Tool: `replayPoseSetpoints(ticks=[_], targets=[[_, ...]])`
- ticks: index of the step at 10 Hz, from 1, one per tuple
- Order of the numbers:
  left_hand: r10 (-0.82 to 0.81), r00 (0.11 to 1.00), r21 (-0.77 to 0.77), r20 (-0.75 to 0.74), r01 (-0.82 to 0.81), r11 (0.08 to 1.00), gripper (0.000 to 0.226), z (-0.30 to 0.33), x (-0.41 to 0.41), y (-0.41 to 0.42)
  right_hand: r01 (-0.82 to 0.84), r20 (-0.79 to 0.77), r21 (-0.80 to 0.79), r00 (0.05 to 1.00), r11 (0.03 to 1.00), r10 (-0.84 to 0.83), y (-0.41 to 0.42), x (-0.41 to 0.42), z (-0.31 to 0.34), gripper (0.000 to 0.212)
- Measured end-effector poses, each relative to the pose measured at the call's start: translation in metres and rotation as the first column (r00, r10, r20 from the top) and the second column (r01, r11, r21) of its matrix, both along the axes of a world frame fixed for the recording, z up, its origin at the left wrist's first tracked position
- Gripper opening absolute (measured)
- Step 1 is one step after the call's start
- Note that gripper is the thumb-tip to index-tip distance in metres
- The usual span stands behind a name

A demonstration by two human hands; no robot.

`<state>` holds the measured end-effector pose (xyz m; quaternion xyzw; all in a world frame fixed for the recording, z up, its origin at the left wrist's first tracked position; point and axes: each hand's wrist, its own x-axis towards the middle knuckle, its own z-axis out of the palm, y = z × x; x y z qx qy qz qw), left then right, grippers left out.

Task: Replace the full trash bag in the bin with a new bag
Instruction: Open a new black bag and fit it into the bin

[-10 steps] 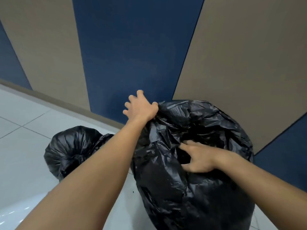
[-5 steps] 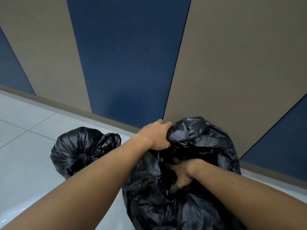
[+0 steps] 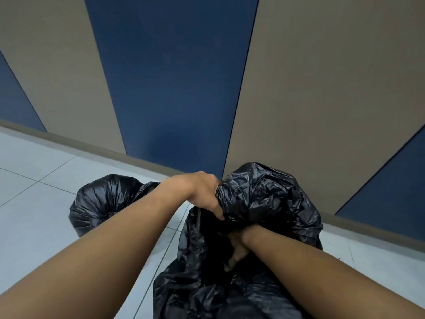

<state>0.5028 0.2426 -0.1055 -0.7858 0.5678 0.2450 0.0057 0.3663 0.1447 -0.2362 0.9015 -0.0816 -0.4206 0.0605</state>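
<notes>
The wall (image 3: 322,88), in slanted tan and dark blue panels, filled the upper view, with a grey skirting strip (image 3: 103,150) along its foot. Below it lay the pale tiled floor (image 3: 34,180), cut off at the left and bottom edges.

The large black trash bag (image 3: 264,203) stood at the lower middle, near the skirting, its lower part running out of the bottom edge. Whether a bin sat under or inside it could not be told; only crumpled plastic showed. Both forearms crossed in front of it and covered much of its near side.

A second black bag (image 3: 101,199), gathered shut at its neck, lay on the floor to the left of the large bag, just beside it and close to the wall. The left forearm hid its right part, so whether the two bags touched could not be made out.

The left hand (image 3: 202,194) was clenched around a bunched fold of plastic at the top of the large bag, fingers buried in it. The right hand (image 3: 236,247) was sunk into the dark folds lower down, fingers pointing downward; it was mostly hidden and in shadow, so I cannot tell whether it gripped the plastic or only pressed into it.
</notes>
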Motion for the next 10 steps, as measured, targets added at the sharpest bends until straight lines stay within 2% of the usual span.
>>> replayPoseSetpoints(ticks=[1,2,3,4,5,6,7,8,9,10], targets=[[-0.039,0.998,-0.080,-0.054,0.034,0.996,0.109,-0.001,-0.004,-0.002,0.045,0.008,0.061,0.999,0.997,-0.045,-0.008,0.000,-0.009,0.095],[-0.068,0.998,-0.223,0.006,0.067,0.973,0.092,-0.006,-0.016,-0.010,0.124,-0.002,0.069,0.992,0.990,-0.125,-0.010,-0.001,-0.014,0.073],[0.005,0.982,-0.257,0.188,0.045,0.965,0.047,-0.012,-0.022,-0.018,0.150,-0.030,0.057,0.988,0.987,-0.149,-0.003,-0.004,-0.019,0.092],[0.020,0.979,-0.265,0.202,0.035,0.964,0.039,-0.012,-0.025,-0.018,0.216,0.049,0.131,0.973,0.968,-0.224,0.004,-0.009,-0.007,0.084],[0.014,0.969,-0.268,0.246,0.054,0.962,0.040,-0.010,-0.029,-0.016,0.221,0.132,0.168,0.961,0.961,-0.244,0.011,-0.020,0.013,0.074],[0.035,0.933,-0.266,0.359,0.066,0.962,0.039,-0.006,-0.034,-0.013,0.225,0.043,0.145,0.971,0.963,-0.234,0.021,-0.044,0.021,0.068],[0.047,0.907,-0.299,0.419,0.089,0.950,0.037,-0.004,-0.039,-0.005,0.284,-0.109,0.259,0.958,0.923,-0.264,0.028,-0.069,0.021,0.062],[0.001,0.886,-0.297,0.464,0.154,0.942,0.038,-0.003,-0.051,-0.003,0.340,-0.198,0.335,0.937,0.879,-0.287,0.030,-0.076,0.020,0.052],[-0.015,0.876,-0.274,0.482,0.168,0.947,0.038,-0.003,-0.058,-0.005,0.391,-0.229,0.292,0.914,0.873,-0.334,0.031,-0.077,0.022,0.049],[0.015,0.868,-0.275,0.497,0.141,0.951,0.043,-0.003,-0.056,-0.003,0.259,0.018,0.154,0.964,0.954,-0.265,0.027,-0.080,0.033,0.059]])
